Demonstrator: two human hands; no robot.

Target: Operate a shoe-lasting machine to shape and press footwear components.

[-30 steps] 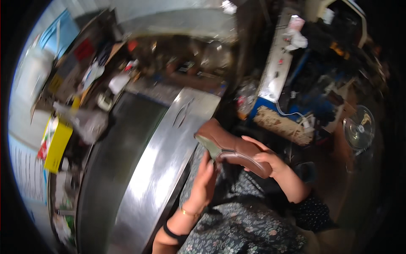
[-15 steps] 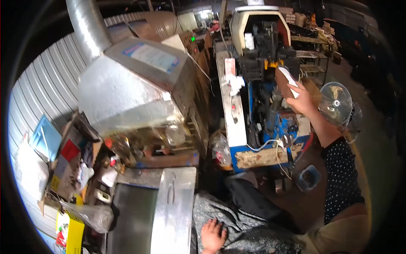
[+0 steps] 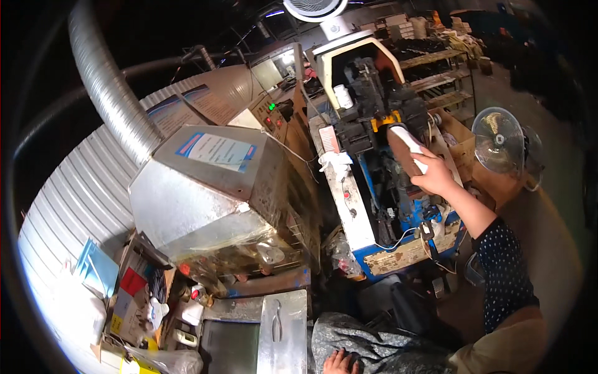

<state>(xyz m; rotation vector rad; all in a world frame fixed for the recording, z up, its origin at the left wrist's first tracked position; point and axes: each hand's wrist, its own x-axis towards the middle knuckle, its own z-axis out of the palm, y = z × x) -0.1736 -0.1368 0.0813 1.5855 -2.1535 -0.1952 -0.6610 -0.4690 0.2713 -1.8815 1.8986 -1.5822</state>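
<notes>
My right hand is closed around the near end of a brown shoe upper with a white underside. It holds the upper, white side tilted up, by the black clamp head and yellow part of a blue and white machine. Whether the upper touches the machine I cannot tell. Low in the picture, my left hand lies on the dark patterned cloth over my lap. Its fingers are apart and hold nothing; the lower edge cuts off the rest of the hand.
A metal hooded unit with a silver duct stands to the left. Pincers lie on the metal plate before it. Boxes and bags crowd the lower left. A fan stands right of my forearm; a white fan tops the machine.
The whole view has tilted and shifted, showing more of the ceiling and duct. My right hand keeps the shoe upper near the clamp head. My left hand stays on my lap.
</notes>
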